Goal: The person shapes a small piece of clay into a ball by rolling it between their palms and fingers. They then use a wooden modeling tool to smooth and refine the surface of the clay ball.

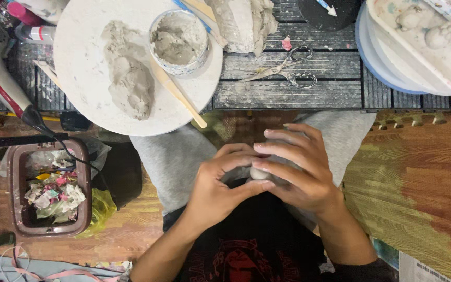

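Small pale grey clay lump, smooth and rounded, mostly hidden — held over the lap between both hands. Left hand cups it from the left, fingers curled against it; right hand wraps over the top, fingers closed on the clay. On the slatted table, a round white board carries a rough grey clay mound, a wooden stick and a small cup holding wet grey clay. Scissors lie beside it. Brown bin on the floor, left — full of crumpled coloured paper scraps.
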`<state>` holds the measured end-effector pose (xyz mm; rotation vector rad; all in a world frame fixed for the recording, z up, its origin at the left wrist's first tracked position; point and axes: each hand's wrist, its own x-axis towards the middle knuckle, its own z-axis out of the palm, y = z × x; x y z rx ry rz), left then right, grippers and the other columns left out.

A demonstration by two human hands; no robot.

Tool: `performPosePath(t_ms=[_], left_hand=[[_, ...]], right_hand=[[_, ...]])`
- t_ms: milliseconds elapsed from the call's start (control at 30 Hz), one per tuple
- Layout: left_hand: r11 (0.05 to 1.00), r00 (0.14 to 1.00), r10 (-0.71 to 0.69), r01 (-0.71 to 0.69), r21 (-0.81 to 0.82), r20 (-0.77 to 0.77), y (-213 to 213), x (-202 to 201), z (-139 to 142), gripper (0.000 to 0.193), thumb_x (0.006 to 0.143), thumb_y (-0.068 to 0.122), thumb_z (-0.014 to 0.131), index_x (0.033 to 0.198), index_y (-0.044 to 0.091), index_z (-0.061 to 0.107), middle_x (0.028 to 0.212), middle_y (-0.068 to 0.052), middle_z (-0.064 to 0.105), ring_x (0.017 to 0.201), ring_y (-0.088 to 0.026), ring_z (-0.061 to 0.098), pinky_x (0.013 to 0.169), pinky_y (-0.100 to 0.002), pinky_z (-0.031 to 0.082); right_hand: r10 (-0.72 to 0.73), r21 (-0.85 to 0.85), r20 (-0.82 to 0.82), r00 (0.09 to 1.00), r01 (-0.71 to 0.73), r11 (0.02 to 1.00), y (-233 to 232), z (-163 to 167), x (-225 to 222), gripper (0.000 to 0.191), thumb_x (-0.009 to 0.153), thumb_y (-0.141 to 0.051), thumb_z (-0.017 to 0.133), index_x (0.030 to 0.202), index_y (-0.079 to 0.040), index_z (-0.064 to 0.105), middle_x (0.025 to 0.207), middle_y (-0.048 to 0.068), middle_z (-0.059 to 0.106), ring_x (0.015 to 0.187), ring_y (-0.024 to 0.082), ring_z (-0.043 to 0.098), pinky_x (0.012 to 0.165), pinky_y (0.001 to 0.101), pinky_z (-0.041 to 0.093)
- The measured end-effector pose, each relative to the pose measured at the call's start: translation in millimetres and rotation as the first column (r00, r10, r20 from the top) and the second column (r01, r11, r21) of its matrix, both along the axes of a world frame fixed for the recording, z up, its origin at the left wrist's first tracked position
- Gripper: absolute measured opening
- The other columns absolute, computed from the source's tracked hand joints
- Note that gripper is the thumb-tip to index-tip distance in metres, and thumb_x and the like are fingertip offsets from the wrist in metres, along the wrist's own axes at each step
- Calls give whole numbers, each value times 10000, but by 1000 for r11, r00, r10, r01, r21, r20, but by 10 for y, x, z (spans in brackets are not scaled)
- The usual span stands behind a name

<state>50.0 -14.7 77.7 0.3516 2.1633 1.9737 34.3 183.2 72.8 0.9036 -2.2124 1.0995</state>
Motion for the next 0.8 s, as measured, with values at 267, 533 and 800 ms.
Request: performPosePath(t_ms=[267, 533, 800], left_hand=[[987, 991, 73, -88, -131, -114, 60, 13, 126, 423, 753, 164, 904, 1120, 17, 756, 1152, -131, 732, 1110, -218, 704, 941, -356, 597], [999, 998, -52, 52, 7, 26, 7, 6, 52, 404, 827, 180, 863, 1177, 17, 746, 1202, -130, 712, 1129, -217, 715, 979, -349, 599], [898, 895, -350, 236, 372, 278, -153, -33, -161, 355, 979, 212, 763, 1227, -38, 726, 1226, -148, 704, 1113, -206, 689, 954, -334, 574]], right_hand=[[-55, 53, -34, 998, 57, 997, -8, -27, 23, 358, 824, -313, 872, 1116, -142, 755, 1228, 19, 695, 1221, 237, 664, 1072, 484, 472], [-16, 26, -11, 1000, 17, 1000, -11, -70, -3, 387, 829, -321, 882, 1146, -164, 725, 1310, 40, 662, 1268, 262, 640, 1102, 492, 459], [127, -113, 98, 987, -116, 987, 19, -36, 4, 356, 839, -251, 864, 1152, -152, 726, 1338, 69, 658, 1290, 276, 642, 1126, 499, 495]])
